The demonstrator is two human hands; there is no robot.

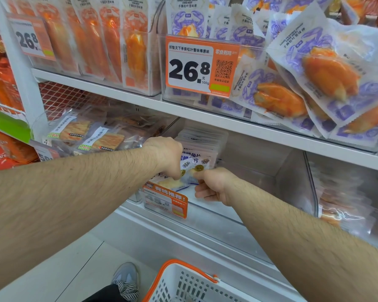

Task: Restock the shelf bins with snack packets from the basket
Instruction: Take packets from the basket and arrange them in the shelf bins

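Both my hands reach into a clear shelf bin [260, 171] on the lower shelf. White snack packets [202, 149] with blue print stand in a row at the bin's back left. My left hand [168, 158] grips the front packets from above. My right hand [212, 186], fingers curled, pinches the lower edge of a front packet [183, 182] by the bin's front wall. A white basket [183, 284] with an orange rim and handle sits on the floor below; its contents are out of view.
An orange promo label [165, 200] hangs on the bin front. The upper shelf holds bins of orange [109, 40] and purple crab-stick packets [314, 79] with a 26.8 price tag [196, 66]. Fish-snack packets [92, 134] fill the left bin. My shoe [126, 277] stands by the basket.
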